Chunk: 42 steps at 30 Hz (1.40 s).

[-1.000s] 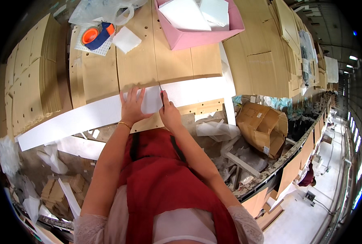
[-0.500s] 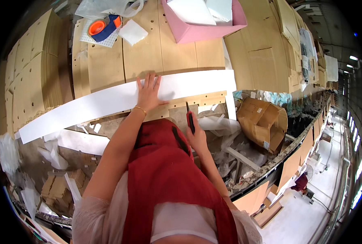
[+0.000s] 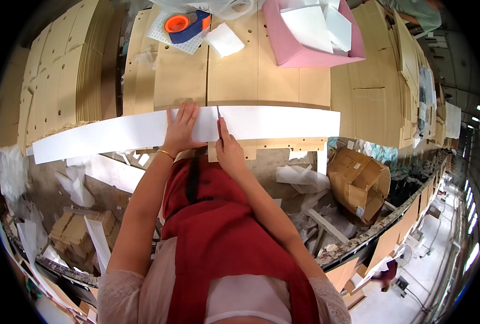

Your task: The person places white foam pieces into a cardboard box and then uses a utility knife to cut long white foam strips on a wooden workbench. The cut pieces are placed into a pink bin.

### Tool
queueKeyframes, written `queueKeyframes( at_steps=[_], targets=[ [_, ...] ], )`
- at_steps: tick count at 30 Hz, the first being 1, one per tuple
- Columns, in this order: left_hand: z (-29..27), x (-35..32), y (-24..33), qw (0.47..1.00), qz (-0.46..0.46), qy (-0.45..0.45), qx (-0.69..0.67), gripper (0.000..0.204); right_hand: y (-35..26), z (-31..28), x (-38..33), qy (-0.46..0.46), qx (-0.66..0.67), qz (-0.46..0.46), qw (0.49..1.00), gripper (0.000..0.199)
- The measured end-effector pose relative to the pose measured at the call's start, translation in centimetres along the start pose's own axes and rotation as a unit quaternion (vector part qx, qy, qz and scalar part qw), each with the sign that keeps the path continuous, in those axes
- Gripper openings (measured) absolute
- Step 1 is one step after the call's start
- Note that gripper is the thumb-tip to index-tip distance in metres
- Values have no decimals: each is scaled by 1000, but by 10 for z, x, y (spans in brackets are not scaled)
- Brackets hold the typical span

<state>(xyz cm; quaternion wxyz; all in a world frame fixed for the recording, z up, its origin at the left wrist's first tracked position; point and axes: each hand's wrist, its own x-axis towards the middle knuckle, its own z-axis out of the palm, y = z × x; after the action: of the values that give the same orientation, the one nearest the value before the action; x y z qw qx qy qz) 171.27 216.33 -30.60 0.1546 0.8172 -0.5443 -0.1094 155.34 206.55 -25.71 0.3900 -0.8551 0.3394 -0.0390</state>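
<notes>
A long white foam strip [image 3: 283,123] lies across the near edge of the cardboard-covered table. My left hand [image 3: 181,129] presses flat on it, fingers spread. Just to the right, my right hand [image 3: 230,151] is wrapped round a utility knife [image 3: 219,123]. The knife's blade points away from me and lies over the strip, its tip near the strip's far edge. Whether the blade has gone through the foam I cannot tell. Under the strip's near side a cardboard edge with small holes [image 3: 272,144] sticks out.
Beyond the strip sit a blue and orange tape dispenser [image 3: 188,27], a small white foam piece [image 3: 225,40] and a pink bin [image 3: 305,58] of white foam blocks. Stacked cardboard [image 3: 56,81] rises at the left. An open carton [image 3: 353,178] stands on the littered floor at the right.
My right hand has brought the knife up and left onto the strip, beside my left hand. The left hand still presses the strip. The whole view has shifted, with the table's things appearing farther right.
</notes>
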Motion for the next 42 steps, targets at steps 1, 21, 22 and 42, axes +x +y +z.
queueKeyframes(
  at_steps=[1, 21, 22, 42],
  targets=[
    [1, 0, 0, 1000, 6, 16, -9, 113, -6, 5, 3, -9, -9, 21, 1000, 63],
    [6, -4, -6, 1000, -6, 5, -18, 107, -20, 31, -47, -67, -100, 125, 985, 67],
    [9, -4, -8, 1000, -2, -5, -11, 107, -21, 21, -62, -71, -77, 119, 987, 64],
    [79, 94, 179, 997, 57, -40, -34, 115, 81, -128, -136, 223, 252, 261, 905, 62]
  ],
)
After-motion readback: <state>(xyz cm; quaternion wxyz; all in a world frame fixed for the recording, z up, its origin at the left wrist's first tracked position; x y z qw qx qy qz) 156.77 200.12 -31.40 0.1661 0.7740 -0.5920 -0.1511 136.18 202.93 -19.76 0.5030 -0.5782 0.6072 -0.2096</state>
